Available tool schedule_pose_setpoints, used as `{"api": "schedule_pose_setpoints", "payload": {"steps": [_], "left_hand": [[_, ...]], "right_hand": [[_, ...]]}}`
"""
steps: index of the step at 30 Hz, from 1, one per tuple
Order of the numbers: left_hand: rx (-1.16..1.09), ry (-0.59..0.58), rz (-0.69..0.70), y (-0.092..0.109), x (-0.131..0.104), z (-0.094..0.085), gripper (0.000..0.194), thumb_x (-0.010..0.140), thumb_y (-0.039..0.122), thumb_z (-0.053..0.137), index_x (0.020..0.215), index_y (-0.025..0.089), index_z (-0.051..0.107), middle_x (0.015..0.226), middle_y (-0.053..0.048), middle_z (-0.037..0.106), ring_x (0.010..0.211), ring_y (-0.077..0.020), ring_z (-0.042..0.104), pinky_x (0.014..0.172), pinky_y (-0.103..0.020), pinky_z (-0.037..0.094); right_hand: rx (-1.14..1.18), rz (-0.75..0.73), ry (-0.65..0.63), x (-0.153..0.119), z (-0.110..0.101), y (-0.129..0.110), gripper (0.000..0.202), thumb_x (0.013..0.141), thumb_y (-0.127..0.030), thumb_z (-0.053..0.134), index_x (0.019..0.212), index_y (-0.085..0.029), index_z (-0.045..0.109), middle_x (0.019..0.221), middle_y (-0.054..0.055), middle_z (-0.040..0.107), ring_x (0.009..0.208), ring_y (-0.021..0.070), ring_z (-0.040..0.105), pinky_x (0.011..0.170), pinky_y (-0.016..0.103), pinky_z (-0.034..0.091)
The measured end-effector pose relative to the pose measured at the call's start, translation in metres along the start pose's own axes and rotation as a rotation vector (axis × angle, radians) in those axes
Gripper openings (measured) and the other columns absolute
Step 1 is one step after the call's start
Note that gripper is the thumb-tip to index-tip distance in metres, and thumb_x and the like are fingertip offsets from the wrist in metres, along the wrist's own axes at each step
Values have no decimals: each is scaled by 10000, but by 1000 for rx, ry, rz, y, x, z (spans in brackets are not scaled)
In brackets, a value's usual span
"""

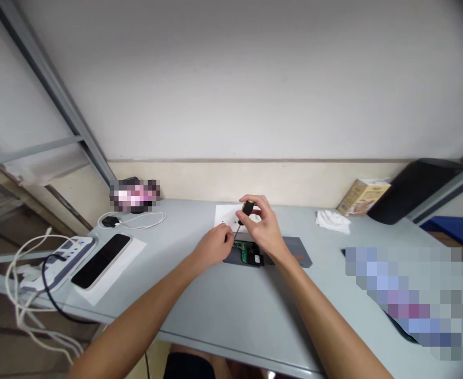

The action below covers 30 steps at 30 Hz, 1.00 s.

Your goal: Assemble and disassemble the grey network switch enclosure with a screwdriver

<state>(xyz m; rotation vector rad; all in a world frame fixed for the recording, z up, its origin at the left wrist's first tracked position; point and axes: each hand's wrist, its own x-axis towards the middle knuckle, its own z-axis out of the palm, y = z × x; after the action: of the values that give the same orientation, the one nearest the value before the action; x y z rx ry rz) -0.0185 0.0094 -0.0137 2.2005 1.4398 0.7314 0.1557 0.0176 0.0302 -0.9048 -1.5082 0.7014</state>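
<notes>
My right hand [260, 221] grips a screwdriver [247, 207] with a black and yellow handle, its shaft slanting down to the left. The tip meets the upper left part of a green circuit board [247, 251]. My left hand [217, 243] is closed beside the tip, fingertips bent together at the board's left edge; whatever they hold is hidden. Under the board lies a dark grey flat piece [300, 251]. Behind the hands is a white sheet [223, 215] with a few small dark specks on it.
At the left are a phone [102, 260] on white paper, a power strip [63, 261] with cables, and a black adapter [110, 221]. Crumpled tissue [334, 221], a carton [361, 197] and a black cylinder [415, 189] stand at the back right. Blurred items lie at both sides.
</notes>
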Motion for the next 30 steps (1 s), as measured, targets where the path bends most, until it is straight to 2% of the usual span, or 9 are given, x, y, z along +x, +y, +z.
{"api": "schedule_pose_setpoints", "payload": {"steps": [3,8,11,14,19,22,25,27,30], "left_hand": [[-8,1,-4,1,0,-1,237,961,118,497,799,201,648,905,-34,670,805,-181,633,768,-295,472],[-3,-8,7,3,1,-2,244,961,103,487,783,195,626,896,-32,659,809,-177,624,775,-297,463],[-6,-7,-2,3,1,-2,234,962,109,492,793,196,628,897,-33,664,832,-184,633,788,-302,467],[-14,-17,2,2,1,-2,240,962,108,489,791,197,632,899,-36,669,837,-185,637,793,-298,474],[-6,-13,15,1,1,-1,239,960,118,483,788,195,630,895,-37,660,825,-184,627,785,-302,468],[-9,-12,15,0,1,-1,237,955,113,482,785,195,625,887,-34,655,825,-183,625,784,-304,460],[-17,-13,13,1,1,-1,238,957,113,480,784,196,621,885,-29,653,811,-178,622,769,-300,454],[-15,-15,10,1,0,-2,240,960,113,479,785,196,620,889,-28,653,796,-174,617,756,-295,453],[-7,-10,8,2,0,-2,234,963,109,482,793,195,617,887,-27,655,792,-172,614,756,-293,453]], "right_hand": [[6,0,29,1,-2,-1,215,867,-260,699,1076,-303,726,1102,49,676,989,229,645,907,409,517],[126,34,-74,1,-5,-3,323,940,-265,605,1245,-329,688,1105,27,716,1011,217,661,972,427,502],[134,27,-30,1,-2,-4,204,905,-335,693,1106,-305,711,1105,35,693,993,218,651,934,406,517],[87,16,54,2,-1,-4,116,857,-308,727,969,-278,725,1080,44,672,954,213,648,879,384,523],[137,29,-43,1,-4,-4,250,943,-265,596,1155,-313,719,1141,44,733,1080,231,665,970,426,490],[109,-10,-25,0,-4,-4,161,927,-313,663,1070,-299,735,1211,52,712,1138,245,649,986,427,489],[60,-31,23,1,-4,-4,120,886,-300,705,996,-273,743,1121,55,699,1042,233,663,917,404,511],[90,-12,-8,1,-4,-2,208,917,-277,648,1108,-286,730,1110,50,717,1043,229,674,930,411,514],[145,8,-64,-1,-4,0,311,962,-286,592,1261,-319,666,1221,48,723,1174,240,659,1022,447,497]]}}
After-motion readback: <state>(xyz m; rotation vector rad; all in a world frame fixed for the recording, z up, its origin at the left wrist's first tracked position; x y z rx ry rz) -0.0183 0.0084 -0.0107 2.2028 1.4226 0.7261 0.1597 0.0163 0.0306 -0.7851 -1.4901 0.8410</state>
